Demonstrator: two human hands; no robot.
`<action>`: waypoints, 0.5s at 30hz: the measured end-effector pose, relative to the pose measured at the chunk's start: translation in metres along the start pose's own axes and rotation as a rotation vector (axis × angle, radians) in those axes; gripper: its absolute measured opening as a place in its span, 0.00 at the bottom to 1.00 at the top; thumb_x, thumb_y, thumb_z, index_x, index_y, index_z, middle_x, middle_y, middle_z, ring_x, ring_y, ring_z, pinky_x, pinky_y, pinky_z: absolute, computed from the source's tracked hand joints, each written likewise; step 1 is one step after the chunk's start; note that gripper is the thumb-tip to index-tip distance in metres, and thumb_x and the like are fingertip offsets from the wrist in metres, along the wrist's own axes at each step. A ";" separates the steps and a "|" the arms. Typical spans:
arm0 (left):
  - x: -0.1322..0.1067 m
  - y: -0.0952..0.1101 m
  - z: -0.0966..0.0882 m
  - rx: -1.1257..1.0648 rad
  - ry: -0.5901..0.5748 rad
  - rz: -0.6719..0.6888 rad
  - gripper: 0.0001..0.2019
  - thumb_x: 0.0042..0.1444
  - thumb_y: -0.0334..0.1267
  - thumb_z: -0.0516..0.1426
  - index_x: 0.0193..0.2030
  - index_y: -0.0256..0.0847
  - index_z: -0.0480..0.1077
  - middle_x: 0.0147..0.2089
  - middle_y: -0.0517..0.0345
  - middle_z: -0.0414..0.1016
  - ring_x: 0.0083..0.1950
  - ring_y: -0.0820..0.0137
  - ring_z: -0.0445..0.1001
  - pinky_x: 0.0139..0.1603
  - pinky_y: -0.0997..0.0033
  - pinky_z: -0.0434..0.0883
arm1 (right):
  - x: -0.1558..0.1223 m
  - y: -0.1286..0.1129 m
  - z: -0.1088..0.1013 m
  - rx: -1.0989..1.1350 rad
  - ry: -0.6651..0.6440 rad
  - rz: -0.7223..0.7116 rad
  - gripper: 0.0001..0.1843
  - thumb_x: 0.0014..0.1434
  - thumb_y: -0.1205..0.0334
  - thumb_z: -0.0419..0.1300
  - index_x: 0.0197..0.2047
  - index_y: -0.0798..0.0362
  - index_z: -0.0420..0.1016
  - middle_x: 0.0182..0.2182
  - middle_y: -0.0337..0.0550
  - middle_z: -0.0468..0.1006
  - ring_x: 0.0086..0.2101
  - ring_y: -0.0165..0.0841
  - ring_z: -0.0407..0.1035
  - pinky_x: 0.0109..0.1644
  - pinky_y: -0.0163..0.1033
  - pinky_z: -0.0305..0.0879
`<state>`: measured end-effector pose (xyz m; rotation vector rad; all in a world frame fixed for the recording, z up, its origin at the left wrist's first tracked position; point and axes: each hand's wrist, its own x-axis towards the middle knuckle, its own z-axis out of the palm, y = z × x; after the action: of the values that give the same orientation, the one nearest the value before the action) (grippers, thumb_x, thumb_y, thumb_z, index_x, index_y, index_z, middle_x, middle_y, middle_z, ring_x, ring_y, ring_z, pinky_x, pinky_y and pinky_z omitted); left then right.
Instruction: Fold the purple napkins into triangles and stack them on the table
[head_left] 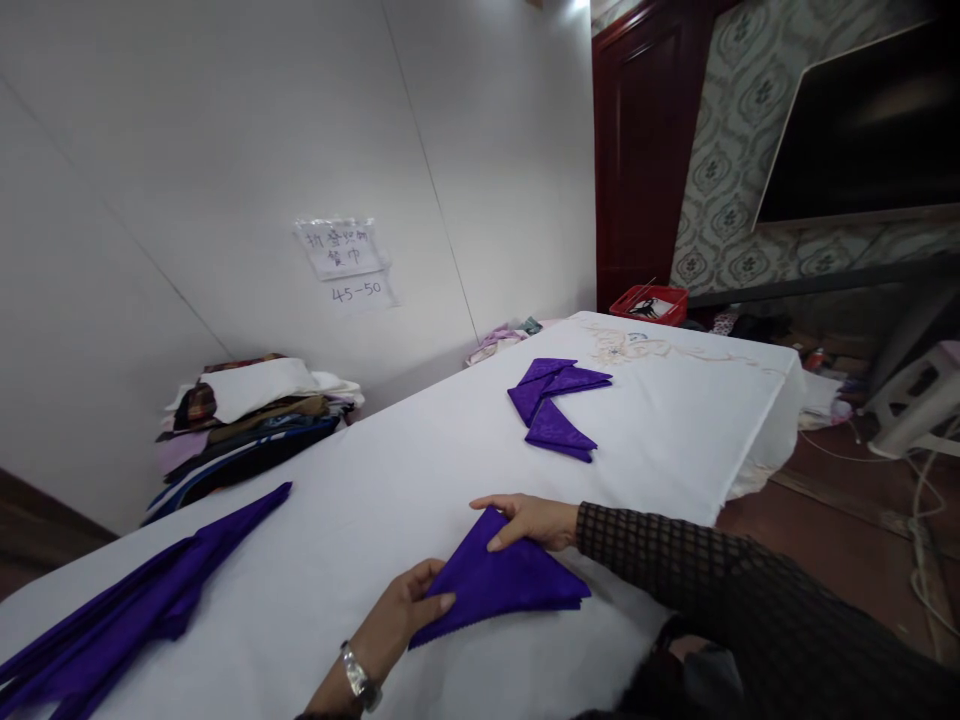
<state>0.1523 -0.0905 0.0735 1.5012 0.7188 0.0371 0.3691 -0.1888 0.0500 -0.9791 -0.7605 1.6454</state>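
Note:
Both my hands hold one purple cloth napkin [495,580], folded into a triangle, just over the white tablecloth. My left hand [405,610], with a metal watch on the wrist, pinches the napkin's left corner between thumb and fingers. At the upper point, my right hand [529,525] grips with the thumb on top and the fingers behind. Layered edges show at the napkin's right corner. Beyond my hands lie several folded purple napkins [541,392], overlapping with their points to the right. A loose heap of unfolded purple cloth [142,610] lies at the left.
The table [390,500] is covered with a white cloth, embroidered at its far end. A pile of folded clothes [255,420] sits beyond the left edge, against the wall. A red basket [649,303] stands behind the far end. A pale plastic stool [919,400] is at the right.

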 end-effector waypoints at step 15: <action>0.022 -0.042 -0.046 -0.154 0.657 0.029 0.21 0.40 0.43 0.64 0.42 0.38 0.69 0.45 0.47 0.77 0.33 0.70 0.76 0.32 0.72 0.73 | 0.044 -0.081 0.016 -1.423 0.332 -0.621 0.35 0.56 0.69 0.54 0.66 0.46 0.50 0.45 0.45 0.75 0.42 0.39 0.69 0.47 0.45 0.62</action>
<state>0.1317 -0.0446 0.0309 1.3491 1.1855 0.6164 0.3853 -0.1244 0.1166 -1.6363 -1.8137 0.1915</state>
